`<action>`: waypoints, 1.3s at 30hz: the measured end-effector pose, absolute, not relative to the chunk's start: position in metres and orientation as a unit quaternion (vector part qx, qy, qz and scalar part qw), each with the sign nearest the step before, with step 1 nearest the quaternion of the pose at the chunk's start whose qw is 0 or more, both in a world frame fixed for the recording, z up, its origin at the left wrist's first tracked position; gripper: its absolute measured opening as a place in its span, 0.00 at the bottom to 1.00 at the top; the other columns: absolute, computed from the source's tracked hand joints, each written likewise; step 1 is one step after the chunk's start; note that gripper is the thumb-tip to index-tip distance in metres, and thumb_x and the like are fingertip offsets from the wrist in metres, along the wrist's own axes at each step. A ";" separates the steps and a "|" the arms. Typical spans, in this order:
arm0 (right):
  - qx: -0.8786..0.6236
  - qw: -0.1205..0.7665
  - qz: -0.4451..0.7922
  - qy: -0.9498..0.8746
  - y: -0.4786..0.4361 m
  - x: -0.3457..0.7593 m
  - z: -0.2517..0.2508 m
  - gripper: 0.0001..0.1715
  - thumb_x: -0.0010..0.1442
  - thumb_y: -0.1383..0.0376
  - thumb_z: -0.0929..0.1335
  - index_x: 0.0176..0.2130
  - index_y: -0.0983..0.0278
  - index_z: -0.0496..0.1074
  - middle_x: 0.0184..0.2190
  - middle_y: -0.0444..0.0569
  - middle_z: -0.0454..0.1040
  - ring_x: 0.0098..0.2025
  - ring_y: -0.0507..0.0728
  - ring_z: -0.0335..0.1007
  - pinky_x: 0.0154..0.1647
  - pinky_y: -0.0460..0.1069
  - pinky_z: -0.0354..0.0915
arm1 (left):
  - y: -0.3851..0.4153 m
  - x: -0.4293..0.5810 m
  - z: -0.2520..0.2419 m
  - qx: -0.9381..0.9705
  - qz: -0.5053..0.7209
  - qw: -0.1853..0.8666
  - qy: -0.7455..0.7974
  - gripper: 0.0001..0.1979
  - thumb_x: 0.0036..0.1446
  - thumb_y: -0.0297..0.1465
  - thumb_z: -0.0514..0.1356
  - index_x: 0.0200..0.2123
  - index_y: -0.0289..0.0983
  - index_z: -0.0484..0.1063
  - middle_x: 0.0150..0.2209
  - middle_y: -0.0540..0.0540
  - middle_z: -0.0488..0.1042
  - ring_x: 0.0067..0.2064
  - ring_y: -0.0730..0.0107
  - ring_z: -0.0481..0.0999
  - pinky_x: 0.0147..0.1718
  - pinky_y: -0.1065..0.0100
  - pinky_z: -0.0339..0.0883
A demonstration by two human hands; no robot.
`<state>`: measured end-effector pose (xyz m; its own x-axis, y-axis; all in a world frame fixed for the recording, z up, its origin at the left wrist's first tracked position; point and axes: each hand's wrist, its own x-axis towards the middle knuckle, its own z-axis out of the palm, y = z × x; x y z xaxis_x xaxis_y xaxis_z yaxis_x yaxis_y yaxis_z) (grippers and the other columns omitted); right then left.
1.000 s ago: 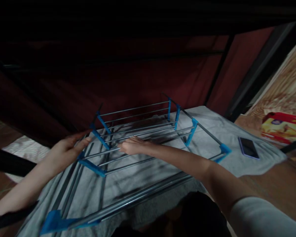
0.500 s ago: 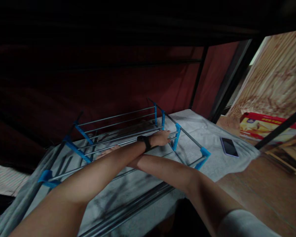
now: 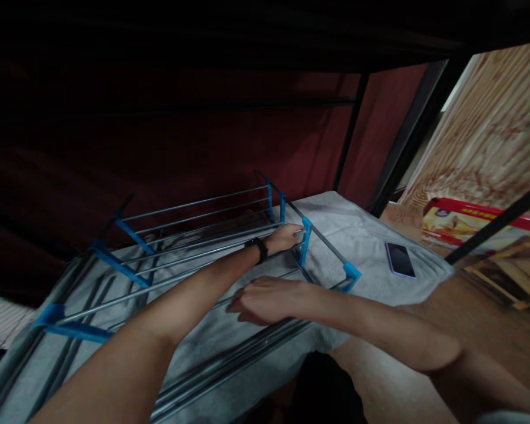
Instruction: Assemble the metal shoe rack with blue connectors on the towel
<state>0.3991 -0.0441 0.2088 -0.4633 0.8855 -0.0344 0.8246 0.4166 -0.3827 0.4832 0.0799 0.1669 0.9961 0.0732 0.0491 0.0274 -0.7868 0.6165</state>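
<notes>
A dark red upright panel fills the upper middle of the frame. Below it, a pale grey, soft-looking cloth covers the flat surface across the middle and lower left. On that cloth lies the work: a long rack of thin grey metal rods with blue plastic fittings, stretching from the lower left to right of centre. A red-and-yellow printed cardboard box sits at the right of the frame.

The left arm slants up from the bottom left, so that the left hand is just right of centre. Its fingers look bent narrowly around the end of a rod, beside an upright blue plastic strip; the fingertips are partly hidden. The right hand is lower, near the middle of the frame, with fingers loosely bent downward; I cannot tell whether they touch a rod.

Smaller things: a flat dark-screened phone with a pale purple edge lies on the cloth at centre right, apart from the rack, and a black wristband circles the left wrist.

The step in hand seems to be work on the joint between rod end and strip. The next move probably calls for keeping that rod in line with the strip, with the right hand free to steady the frame.
</notes>
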 end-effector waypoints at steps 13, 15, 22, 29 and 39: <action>-0.742 0.519 0.220 -0.362 -0.068 0.611 0.174 0.12 0.57 0.57 0.72 0.34 0.64 0.78 0.30 0.49 0.79 0.40 0.62 0.76 0.45 0.53 0.71 | 0.081 0.487 0.166 0.921 0.045 0.385 0.025 0.13 0.60 0.27 0.55 0.40 0.32 0.79 0.38 0.45 0.80 0.39 0.65 0.77 0.38 0.71 0.69; -0.734 0.523 0.246 -0.357 -0.057 0.608 0.163 0.14 0.56 0.55 0.73 0.31 0.63 0.75 0.25 0.48 0.76 0.36 0.62 0.75 0.42 0.52 0.71 | 0.080 0.487 0.166 0.924 0.048 0.375 0.048 0.12 0.59 0.28 0.55 0.37 0.32 0.79 0.34 0.46 0.78 0.36 0.66 0.75 0.35 0.72 0.67; -0.715 0.540 0.260 -0.360 -0.056 0.613 0.148 0.20 0.53 0.47 0.72 0.29 0.61 0.71 0.23 0.45 0.73 0.32 0.58 0.73 0.42 0.51 0.71 | 0.080 0.487 0.160 0.916 0.059 0.393 0.053 0.12 0.58 0.30 0.55 0.36 0.33 0.79 0.29 0.50 0.74 0.31 0.71 0.70 0.29 0.73 0.60; -0.708 0.544 0.265 -0.363 -0.059 0.610 0.146 0.23 0.51 0.47 0.71 0.34 0.63 0.75 0.29 0.46 0.77 0.35 0.58 0.75 0.47 0.53 0.72 | 0.081 0.488 0.156 0.904 0.073 0.419 0.046 0.12 0.57 0.31 0.55 0.33 0.33 0.78 0.25 0.51 0.69 0.27 0.73 0.65 0.27 0.72 0.56; -0.711 0.547 0.262 -0.356 -0.058 0.606 0.150 0.27 0.51 0.42 0.72 0.36 0.63 0.76 0.28 0.48 0.77 0.36 0.60 0.75 0.44 0.54 0.72 | 0.083 0.489 0.159 0.903 0.069 0.421 0.050 0.10 0.57 0.31 0.56 0.31 0.34 0.76 0.24 0.52 0.67 0.26 0.73 0.63 0.26 0.72 0.58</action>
<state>0.6062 -0.0575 0.1500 0.6088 0.7931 0.0172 0.2208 -0.1486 -0.9639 0.4893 0.0830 0.1589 0.9857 0.1473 0.0820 0.0318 -0.6399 0.7678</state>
